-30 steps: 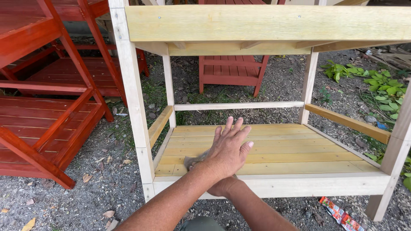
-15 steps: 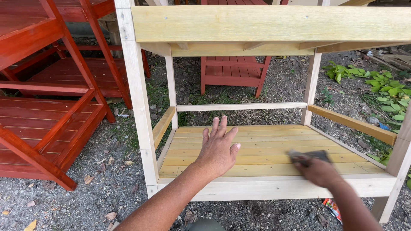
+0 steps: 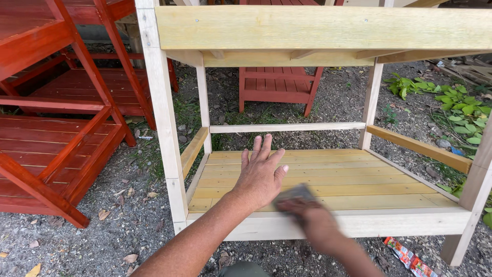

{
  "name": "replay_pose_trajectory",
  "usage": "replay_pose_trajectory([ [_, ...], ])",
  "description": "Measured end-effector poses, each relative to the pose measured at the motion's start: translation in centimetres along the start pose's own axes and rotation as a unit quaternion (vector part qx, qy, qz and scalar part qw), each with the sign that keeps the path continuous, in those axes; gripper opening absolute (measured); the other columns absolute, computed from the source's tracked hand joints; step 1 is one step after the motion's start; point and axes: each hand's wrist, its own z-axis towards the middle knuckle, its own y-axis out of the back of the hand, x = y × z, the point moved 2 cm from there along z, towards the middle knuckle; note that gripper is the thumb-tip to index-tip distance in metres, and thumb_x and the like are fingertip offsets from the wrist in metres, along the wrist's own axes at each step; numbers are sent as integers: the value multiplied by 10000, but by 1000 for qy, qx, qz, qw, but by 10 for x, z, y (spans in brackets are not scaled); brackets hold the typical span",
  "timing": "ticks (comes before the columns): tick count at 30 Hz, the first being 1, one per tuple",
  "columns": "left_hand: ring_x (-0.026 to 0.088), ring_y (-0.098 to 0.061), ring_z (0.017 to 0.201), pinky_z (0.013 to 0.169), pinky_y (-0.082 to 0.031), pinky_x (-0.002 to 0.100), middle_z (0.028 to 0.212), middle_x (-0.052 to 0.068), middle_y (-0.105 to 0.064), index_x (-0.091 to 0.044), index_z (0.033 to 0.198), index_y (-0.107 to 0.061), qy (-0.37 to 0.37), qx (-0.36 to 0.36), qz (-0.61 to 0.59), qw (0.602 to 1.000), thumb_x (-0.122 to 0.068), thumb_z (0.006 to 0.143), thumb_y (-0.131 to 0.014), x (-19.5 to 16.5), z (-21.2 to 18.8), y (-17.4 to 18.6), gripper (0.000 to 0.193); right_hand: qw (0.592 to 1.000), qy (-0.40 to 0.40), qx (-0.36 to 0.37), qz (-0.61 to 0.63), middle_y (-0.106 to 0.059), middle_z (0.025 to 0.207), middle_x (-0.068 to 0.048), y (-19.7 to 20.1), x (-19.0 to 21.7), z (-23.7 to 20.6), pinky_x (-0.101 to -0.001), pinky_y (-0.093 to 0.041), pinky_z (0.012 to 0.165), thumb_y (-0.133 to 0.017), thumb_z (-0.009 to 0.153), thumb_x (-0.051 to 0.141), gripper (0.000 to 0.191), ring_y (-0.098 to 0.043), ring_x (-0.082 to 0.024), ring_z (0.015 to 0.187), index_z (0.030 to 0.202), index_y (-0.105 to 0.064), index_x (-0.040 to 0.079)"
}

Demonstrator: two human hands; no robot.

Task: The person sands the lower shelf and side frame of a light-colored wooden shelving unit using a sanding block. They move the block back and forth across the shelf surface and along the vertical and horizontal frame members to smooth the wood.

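Side rails (image 3: 193, 150) and back rail (image 3: 287, 127) hem the open slatted shelf (image 3: 359, 177)

Small grey sanding pad (image 3: 296, 195), flat on the yellow slat shelf (image 3: 359, 179), blurry, near the shelf's front edge, left of middle.

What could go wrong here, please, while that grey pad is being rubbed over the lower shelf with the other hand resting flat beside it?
1. The left hand lies flat on the slatted shelf, right beside the right hand and its grey pad; a wide stroke might scrape its fingers.
2. Bare skin on unpainted wood could pick up splinters, notably along the front rail.
3. The frame stands on loose gravel, so firm pressure might rock it.
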Motion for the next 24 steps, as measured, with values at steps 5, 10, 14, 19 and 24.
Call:
replay_pose_trajectory([
  [5, 341, 48, 1575, 1234, 12, 603, 1694, 172, -40, -129, 1510, -434, 2, 21, -4, 1000, -393, 1048, -387, -1, 1, -8, 534, 964, -233, -1, -129, -660, 1360, -49, 68, -128, -65, -423, -451, 1104, -607, 972, 301, 461, -519, -252, 1373, 1427, -644, 369],
  [10, 352, 34, 1572, 1230, 4, 608, 1692, 177, -48, -121, 1508, -436, -8, 21, -8, 1000, -401, 1050, -386, -10, 3, -10, 539, 999, -39, 10, -11, -669, 1425, -17, 25, -55, -26, -397, -429, 1165, -619, 924, 179, 414, -601, -213, 1344, 1331, -678, 227],
  [14, 366, -6, 1574, 1236, -12, 617, 1688, 188, -88, -122, 1487, -478, -11, 1, -9, 1000, -391, 1052, -398, -11, 2, -3, 518, 990, 1, 139, -31, -634, 1382, -69, -56, 62, 33, -458, -354, 1174, -640, 950, 247, 366, -527, -281, 1350, 1310, -666, 189],
  [19, 375, -25, 1569, 1220, -32, 631, 1689, 190, -98, -111, 1471, -497, -18, -35, -8, 999, -381, 1049, -409, -3, 3, 8, 509, 961, 234, 92, -116, -549, 1487, -65, -82, 92, 33, -480, -221, 1288, -606, 954, 191, 503, -424, -269, 1480, 1457, -583, 184],
  [24, 376, -39, 1574, 1219, -50, 639, 1692, 182, -122, -106, 1452, -521, -9, -42, 2, 999, -373, 1043, -429, 13, 0, 12, 497, 882, 357, 57, -302, -250, 1686, 35, -39, -22, -33, -487, -87, 1236, -545, 835, 192, 795, -146, -213, 1542, 1603, -344, 233],
])
